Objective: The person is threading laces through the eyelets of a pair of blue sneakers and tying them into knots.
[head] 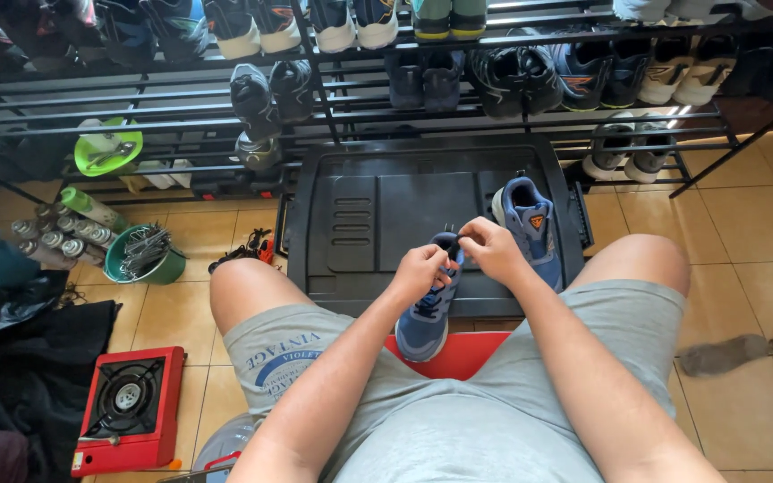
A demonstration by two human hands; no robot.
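Hands: left (pixel 418 273) | right (pixel 491 250) | both pinching laces (pixel 454 240) | blue shoe (pixel 425 317)

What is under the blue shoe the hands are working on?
Under the blue shoe: its toe lies on the black tray, its heel over a red seat. Left hand and right hand cover the laces; the sole is hidden.

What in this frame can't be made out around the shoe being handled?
Head view:
- Laces and tongue of the blue shoe: covered by the left hand and right hand.
- Shoe's heel: hidden between the thighs.
- Red stool: mostly under the shorts.
- Top shelf shoes: cut off by the upper edge.
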